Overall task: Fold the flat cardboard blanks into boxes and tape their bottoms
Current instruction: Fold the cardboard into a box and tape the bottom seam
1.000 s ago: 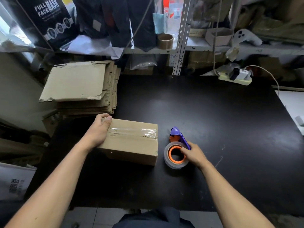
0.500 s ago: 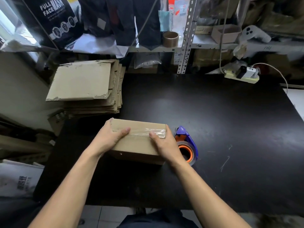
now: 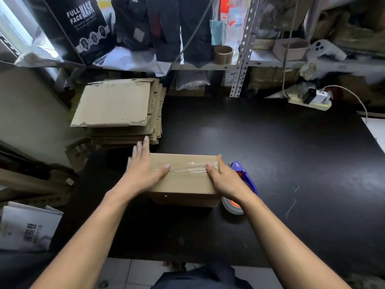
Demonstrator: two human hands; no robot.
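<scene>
A folded cardboard box lies on the black table, a strip of clear tape across its upper face. My left hand lies flat on the box's left end, fingers straight and spread, thumb on the tape. My right hand holds the right end, thumb on top by the tape, fingers down over the side. A purple and orange tape dispenser stands on the table just right of the box, partly hidden behind my right wrist. A stack of flat cardboard blanks sits at the table's far left corner.
Metal shelving packed with bags, boxes and a brown tape roll rises behind the table. A power strip with a cable lies at the back right. A white carton stands on the floor at left.
My right hand left the tape dispenser and came onto the box's right end. My left hand opened and flattened over the left end.
</scene>
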